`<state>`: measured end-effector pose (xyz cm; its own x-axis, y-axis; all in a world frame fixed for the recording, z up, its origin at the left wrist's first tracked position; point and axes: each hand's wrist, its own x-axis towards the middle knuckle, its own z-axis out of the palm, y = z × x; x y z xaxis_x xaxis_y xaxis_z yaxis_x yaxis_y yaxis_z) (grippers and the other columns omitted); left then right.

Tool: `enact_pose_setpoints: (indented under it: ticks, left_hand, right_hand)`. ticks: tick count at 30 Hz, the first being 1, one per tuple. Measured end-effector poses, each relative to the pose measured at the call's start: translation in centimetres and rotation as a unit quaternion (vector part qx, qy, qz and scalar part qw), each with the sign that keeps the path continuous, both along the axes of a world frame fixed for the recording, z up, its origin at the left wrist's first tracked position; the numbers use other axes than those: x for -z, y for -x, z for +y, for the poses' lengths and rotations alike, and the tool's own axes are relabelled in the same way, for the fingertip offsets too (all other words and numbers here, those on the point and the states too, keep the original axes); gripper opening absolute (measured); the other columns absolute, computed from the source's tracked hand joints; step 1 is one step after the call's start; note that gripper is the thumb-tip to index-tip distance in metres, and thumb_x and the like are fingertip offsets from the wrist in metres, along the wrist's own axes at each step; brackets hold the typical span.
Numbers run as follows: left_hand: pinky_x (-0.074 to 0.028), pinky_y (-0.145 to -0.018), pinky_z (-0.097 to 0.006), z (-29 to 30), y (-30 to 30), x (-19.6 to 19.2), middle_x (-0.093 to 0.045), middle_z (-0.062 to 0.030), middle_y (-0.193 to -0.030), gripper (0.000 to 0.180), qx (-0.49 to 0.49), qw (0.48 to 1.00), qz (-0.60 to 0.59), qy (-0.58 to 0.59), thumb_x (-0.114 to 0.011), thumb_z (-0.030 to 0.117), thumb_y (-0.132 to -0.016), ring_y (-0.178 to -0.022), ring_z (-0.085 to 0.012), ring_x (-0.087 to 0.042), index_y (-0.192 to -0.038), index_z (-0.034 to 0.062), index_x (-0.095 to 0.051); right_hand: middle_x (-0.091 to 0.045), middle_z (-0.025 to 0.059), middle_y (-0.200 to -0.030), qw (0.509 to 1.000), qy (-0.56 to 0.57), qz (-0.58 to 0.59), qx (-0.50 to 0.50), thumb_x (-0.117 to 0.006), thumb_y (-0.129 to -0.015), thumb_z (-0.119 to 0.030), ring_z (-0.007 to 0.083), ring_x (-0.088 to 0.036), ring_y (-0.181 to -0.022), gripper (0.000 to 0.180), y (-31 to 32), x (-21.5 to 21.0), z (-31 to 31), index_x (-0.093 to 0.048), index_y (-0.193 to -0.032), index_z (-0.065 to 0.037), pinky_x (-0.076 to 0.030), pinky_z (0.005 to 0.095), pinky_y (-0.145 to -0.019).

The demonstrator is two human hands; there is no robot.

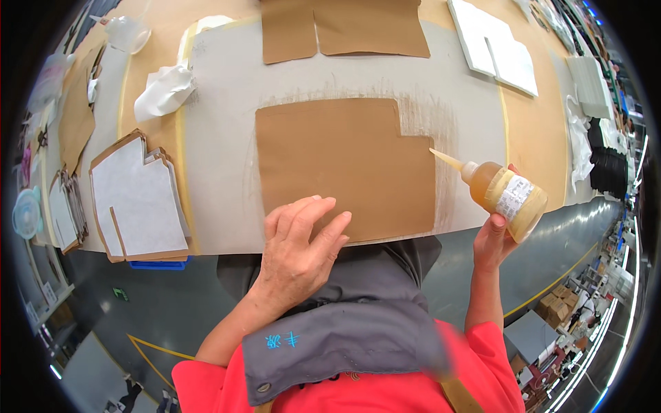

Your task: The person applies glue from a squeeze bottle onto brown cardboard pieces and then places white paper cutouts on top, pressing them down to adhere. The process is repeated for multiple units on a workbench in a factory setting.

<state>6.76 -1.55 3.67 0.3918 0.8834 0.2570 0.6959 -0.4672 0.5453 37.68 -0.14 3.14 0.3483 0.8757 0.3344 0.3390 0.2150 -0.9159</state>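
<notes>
A flat brown leather-like panel, notched at its far right corner, lies on the grey table covering in front of me. My left hand rests over its near left edge, fingers loosely spread and holding nothing. In my right hand is a squeeze bottle of amber liquid with a long pale nozzle and a white label. The bottle is tilted, its nozzle tip at the panel's right edge near the notch. Whether the tip touches cannot be made out. Part of my right fingers is hidden behind the bottle.
Another brown panel with a slit lies at the far side. White slit pieces are stacked far right. At left lie a stack of white-faced brown pieces, a crumpled white sheet and a clear bottle. Black material hangs at the right.
</notes>
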Motion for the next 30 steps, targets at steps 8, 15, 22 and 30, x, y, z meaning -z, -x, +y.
enact_pose_setpoints:
  ticks: [8, 15, 22, 30]
  left_hand:
    - [-0.039, -0.097, -0.040, -1.1, -0.2, -0.1, -0.058, -0.0089, -0.124, 0.026, 0.008, 1.000, -0.002, -0.001, -0.071, 0.015, -0.088, -0.113, -0.0277, -0.056, -0.113, 0.0089, -0.071]
    - [-0.039, -0.096, -0.039, -2.1, -0.3, -0.2, -0.058, -0.0084, -0.124, 0.026, 0.020, 1.000, -0.006, -0.013, -0.071, 0.016, -0.088, -0.112, -0.0272, -0.057, -0.112, 0.0093, -0.072]
    - [-0.038, -0.096, -0.039, -3.1, -0.3, -0.3, -0.059, -0.0082, -0.124, 0.026, 0.027, 0.999, -0.007, -0.019, -0.071, 0.017, -0.087, -0.112, -0.0268, -0.057, -0.112, 0.0098, -0.072]
    - [-0.038, -0.095, -0.039, -3.8, -0.4, -0.2, -0.059, -0.0081, -0.123, 0.025, 0.034, 0.999, -0.015, -0.020, -0.072, 0.016, -0.086, -0.111, -0.0264, -0.057, -0.111, 0.0100, -0.072]
  right_hand:
    - [-0.049, 0.0215, -0.142, 1.000, 0.000, 0.017, 0.012, -0.079, -0.079, -0.052, 0.0310, -0.048, -0.133, 0.094, -0.5, -0.2, -3.0, -0.034, -0.144, -0.001, -0.039, 0.0468, -0.113]
    - [-0.050, 0.0213, -0.141, 0.999, 0.013, 0.025, 0.021, -0.080, -0.079, -0.053, 0.0308, -0.048, -0.133, 0.095, -0.4, -0.8, -5.9, -0.035, -0.144, -0.001, -0.037, 0.0469, -0.113]
    - [-0.048, 0.0215, -0.143, 0.998, 0.028, 0.039, 0.031, -0.078, -0.081, -0.051, 0.0306, -0.048, -0.133, 0.093, -0.6, -0.8, -9.2, -0.034, -0.145, -0.001, -0.038, 0.0471, -0.112]
    - [-0.047, 0.0217, -0.143, 0.994, 0.041, 0.085, 0.060, -0.074, -0.085, -0.052, 0.0312, -0.047, -0.133, 0.089, -0.1, -0.4, -10.8, -0.033, -0.145, -0.002, -0.040, 0.0458, -0.110]
